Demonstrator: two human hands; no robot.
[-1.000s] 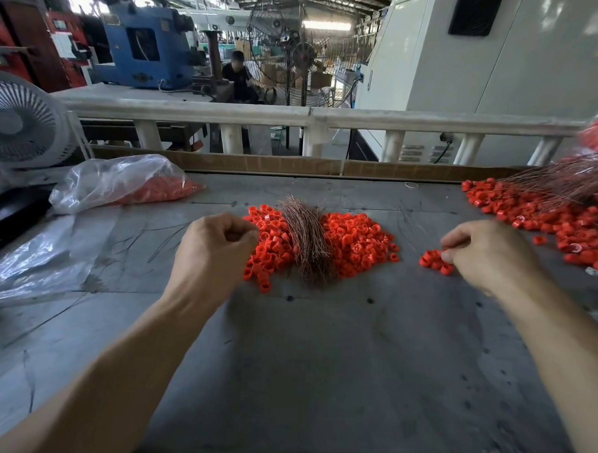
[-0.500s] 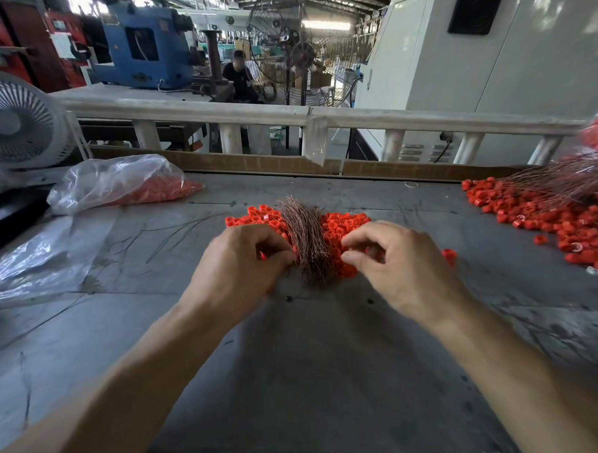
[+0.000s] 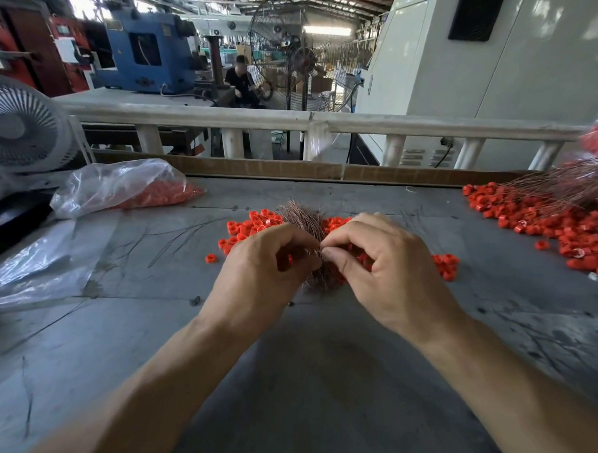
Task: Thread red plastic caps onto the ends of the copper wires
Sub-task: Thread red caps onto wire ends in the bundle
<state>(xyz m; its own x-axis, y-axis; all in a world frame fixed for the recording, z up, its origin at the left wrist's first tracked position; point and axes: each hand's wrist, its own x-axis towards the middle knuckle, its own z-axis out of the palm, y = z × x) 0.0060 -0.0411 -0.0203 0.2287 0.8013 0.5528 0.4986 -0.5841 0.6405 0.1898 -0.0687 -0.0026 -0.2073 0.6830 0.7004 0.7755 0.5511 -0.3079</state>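
Short bundle of thin copper wires (image 3: pixel 299 216) lying on the grey metal table (image 3: pixel 297 380) at table centre, crossing a heap of small red plastic ring caps (image 3: pixel 253 222); heap spread to nine and three o'clock of the bundle, probably so caps sit within reach of either hand. Near end of the bundle hidden behind both hands.

Left hand (image 3: pixel 259 279) at eight o'clock of the bundle, fingers curled in, thumb and forefinger closed at the wire ends; whether on one wire or on a cap, cannot tell. Right hand (image 3: pixel 388 267) at four o'clock, thumb and forefinger pinched tight against the left fingertips, seemingly on something small; item itself not visible. Fingertips touching over the wire ends, likely to steady a thin strand while a cap goes on.

Further out: second spread of red caps with long loose copper strands (image 3: pixel 563 187) at two o'clock, possibly finished pieces. Clear plastic bag of red caps (image 3: pixel 118 189) at ten o'clock, likely reserve stock. White desk fan (image 3: pixel 16 129) beyond, far left.
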